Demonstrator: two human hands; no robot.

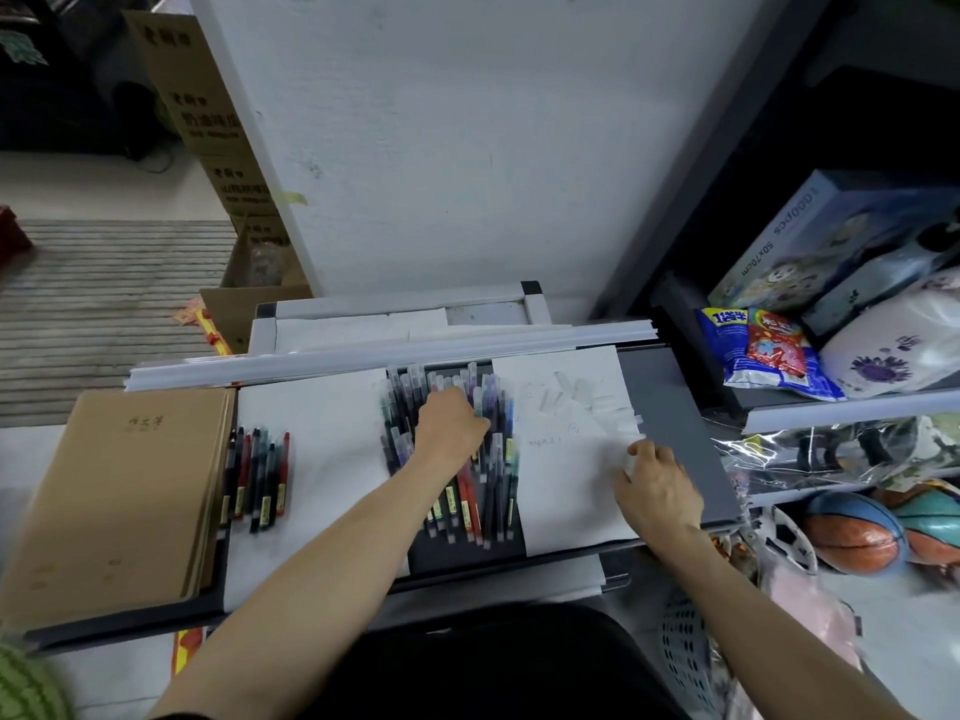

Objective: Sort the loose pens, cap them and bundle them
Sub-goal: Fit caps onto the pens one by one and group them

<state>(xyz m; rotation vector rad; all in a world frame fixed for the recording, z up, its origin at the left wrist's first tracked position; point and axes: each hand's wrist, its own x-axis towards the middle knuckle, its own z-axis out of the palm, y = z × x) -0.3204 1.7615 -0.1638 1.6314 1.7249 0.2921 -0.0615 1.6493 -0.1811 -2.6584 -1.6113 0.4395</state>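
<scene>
Pen pile: the loose pens (470, 504) lie heaped on the dark strip of the bench (670, 423) between two white sheets. Colours are mixed and barrels cross one another.
Left hand: the left hand (451, 426) is down on the top of the heap with its fingers curled in among the pens. They are hidden under the knuckles, so I cannot tell whether they pinch one.
Right hand: the right hand (657, 485) rests on the right sheet (571, 501), thumb and forefinger pinching a small pale piece, likely a cap (630, 464).
Spare caps: loose caps (582, 400) are scattered on the far part of that sheet, just beyond the right hand.
Sorted row: sorted pens (260, 475) lie side by side at the left edge of the left sheet (322, 459), just beside a brown notebook (119, 501).
Step in hand: probably drawing one pen out to cap it.
Doing it well: lift a barrel from the top of the heap rather than dragging it through. Turn its tip toward the cap and push straight on until it seats. Then lay it with its own colour, all ends one way, ready for bundling.
Containers: an open cardboard box (234, 314) stands behind the bench, its contents too blurred to tell. A mesh basket (685, 652) sits at the lower right, its inside not visible. On the shelf (831, 407) are a closed puzzle box (810, 241) and a sealed snack bag (763, 350).
</scene>
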